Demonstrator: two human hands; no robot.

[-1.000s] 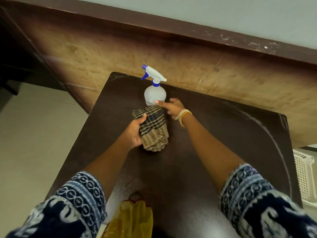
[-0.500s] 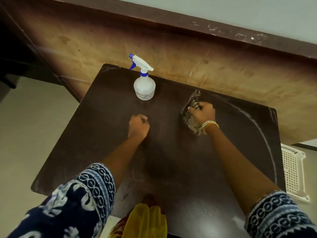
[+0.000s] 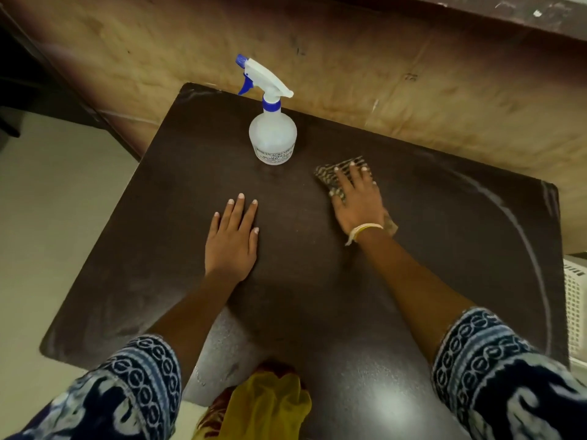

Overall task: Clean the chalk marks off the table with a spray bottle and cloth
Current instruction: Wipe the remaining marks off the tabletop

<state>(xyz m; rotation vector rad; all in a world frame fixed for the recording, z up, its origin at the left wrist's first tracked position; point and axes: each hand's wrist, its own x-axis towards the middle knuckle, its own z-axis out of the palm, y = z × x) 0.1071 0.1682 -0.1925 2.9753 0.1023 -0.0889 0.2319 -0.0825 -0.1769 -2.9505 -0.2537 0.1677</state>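
The right hand point(image 3: 357, 201) is pressing the striped cloth point(image 3: 340, 173) flat, fingers spread, left hand point(image 3: 232, 239) splayed empty – the chalk arc point(image 3: 521, 230) by the table's point(image 3: 127, 249) right edge is awaiting wiping

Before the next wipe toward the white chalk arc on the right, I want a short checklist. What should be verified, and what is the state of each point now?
1. Cloth under the right hand: ok, the palm lies flat on it.
2. Left hand steadying the table: ok, flat and open on the top.
3. Spray bottle out of the wiping path: ok, it stands upright, left of the cloth and apart from it.
4. Chalk arc still to be cleaned: not ok, it is plainly visible on the right side.
5. Surface wet enough where the arc runs: cannot tell.
6. Yellow fabric at the near edge clear of the arc: ok.
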